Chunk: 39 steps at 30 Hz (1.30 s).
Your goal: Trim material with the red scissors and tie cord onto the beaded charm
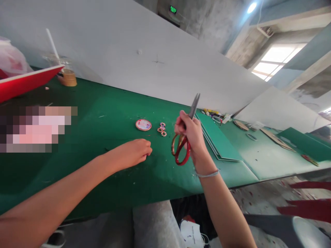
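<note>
My right hand is wrapped round a pair of scissors, raised above the green table. The blades point up and away, and the red handles hang below the fist. Over the table's middle, my left hand is closed with its fingers curled under; anything inside is hidden. Just beyond it lies a round, red-rimmed disc with a pale, coloured face. Beside that disc, between it and the scissors, sits a small cluster of beads in loops.
Green boards are stacked to the right, with assorted tools behind them. A white panel borders the table's back. At far left are a red tray and a tape roll. A blurred-out patch covers the left side.
</note>
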Each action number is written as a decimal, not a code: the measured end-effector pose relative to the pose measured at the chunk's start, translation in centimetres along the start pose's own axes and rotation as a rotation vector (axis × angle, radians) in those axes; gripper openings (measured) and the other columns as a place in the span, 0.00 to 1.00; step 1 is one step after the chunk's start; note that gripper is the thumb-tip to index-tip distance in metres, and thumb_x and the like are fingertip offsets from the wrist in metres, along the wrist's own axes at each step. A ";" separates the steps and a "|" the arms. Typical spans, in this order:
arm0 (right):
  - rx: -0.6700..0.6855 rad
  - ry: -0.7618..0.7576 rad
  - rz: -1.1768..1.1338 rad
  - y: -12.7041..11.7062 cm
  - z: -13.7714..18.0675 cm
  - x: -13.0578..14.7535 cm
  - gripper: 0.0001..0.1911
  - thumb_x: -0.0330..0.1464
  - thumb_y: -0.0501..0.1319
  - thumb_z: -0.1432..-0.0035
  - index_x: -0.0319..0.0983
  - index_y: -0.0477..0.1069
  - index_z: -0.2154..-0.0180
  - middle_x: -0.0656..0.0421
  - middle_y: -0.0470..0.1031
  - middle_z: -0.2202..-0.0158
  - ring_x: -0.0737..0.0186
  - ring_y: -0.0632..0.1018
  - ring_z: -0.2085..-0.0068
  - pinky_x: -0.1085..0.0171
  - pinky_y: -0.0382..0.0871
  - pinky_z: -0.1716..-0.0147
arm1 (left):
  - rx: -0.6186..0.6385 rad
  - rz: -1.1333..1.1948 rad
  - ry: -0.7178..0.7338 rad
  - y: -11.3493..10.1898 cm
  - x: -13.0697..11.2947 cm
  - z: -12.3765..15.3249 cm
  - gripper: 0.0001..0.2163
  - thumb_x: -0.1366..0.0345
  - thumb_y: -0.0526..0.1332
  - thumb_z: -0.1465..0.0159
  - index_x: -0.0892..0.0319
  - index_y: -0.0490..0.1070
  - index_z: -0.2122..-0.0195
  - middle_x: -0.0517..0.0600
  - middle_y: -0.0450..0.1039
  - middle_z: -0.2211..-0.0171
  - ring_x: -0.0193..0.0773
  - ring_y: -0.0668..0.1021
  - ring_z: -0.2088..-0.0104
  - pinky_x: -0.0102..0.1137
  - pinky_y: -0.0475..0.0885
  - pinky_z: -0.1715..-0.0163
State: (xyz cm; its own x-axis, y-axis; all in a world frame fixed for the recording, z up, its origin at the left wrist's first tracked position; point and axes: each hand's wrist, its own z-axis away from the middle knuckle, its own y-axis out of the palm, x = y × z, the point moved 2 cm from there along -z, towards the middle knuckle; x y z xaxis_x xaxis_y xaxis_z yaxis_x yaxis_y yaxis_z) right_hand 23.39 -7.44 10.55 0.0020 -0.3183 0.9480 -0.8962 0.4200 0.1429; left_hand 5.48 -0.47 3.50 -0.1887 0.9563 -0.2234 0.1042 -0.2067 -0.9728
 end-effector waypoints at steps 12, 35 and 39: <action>0.107 0.143 -0.009 5.8 -0.4 -4.3 0.25 0.47 0.60 0.42 0.38 0.64 0.82 0.69 0.53 0.91 0.75 0.54 0.87 0.68 0.48 0.84 | -0.037 0.010 0.016 0.2 0.1 -0.1 0.08 0.74 0.57 0.41 0.58 0.76 0.68 0.51 0.74 0.66 0.41 0.79 0.64 0.31 0.70 0.62; 0.122 0.149 -0.028 6.5 -0.3 -4.3 0.23 0.43 0.61 0.41 0.37 0.65 0.83 0.68 0.55 0.91 0.75 0.55 0.87 0.69 0.48 0.84 | -0.054 0.026 -0.010 1.0 0.8 -0.5 0.08 0.74 0.57 0.42 0.58 0.75 0.70 0.51 0.74 0.68 0.41 0.78 0.66 0.32 0.70 0.63; 0.100 0.204 -0.014 6.0 -0.3 -4.9 0.23 0.41 0.60 0.40 0.38 0.64 0.83 0.69 0.54 0.91 0.75 0.54 0.87 0.69 0.47 0.85 | -0.038 0.050 -0.014 0.3 0.2 -0.4 0.09 0.75 0.56 0.41 0.59 0.75 0.70 0.52 0.74 0.67 0.42 0.78 0.65 0.33 0.70 0.62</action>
State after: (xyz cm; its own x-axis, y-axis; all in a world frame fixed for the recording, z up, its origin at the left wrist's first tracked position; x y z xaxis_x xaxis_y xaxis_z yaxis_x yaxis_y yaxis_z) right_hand 18.09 -3.10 6.80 0.0949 -0.1410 0.9854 -0.9350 0.3272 0.1369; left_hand 5.82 -0.26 3.19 -0.1956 0.9420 -0.2729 0.1505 -0.2461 -0.9575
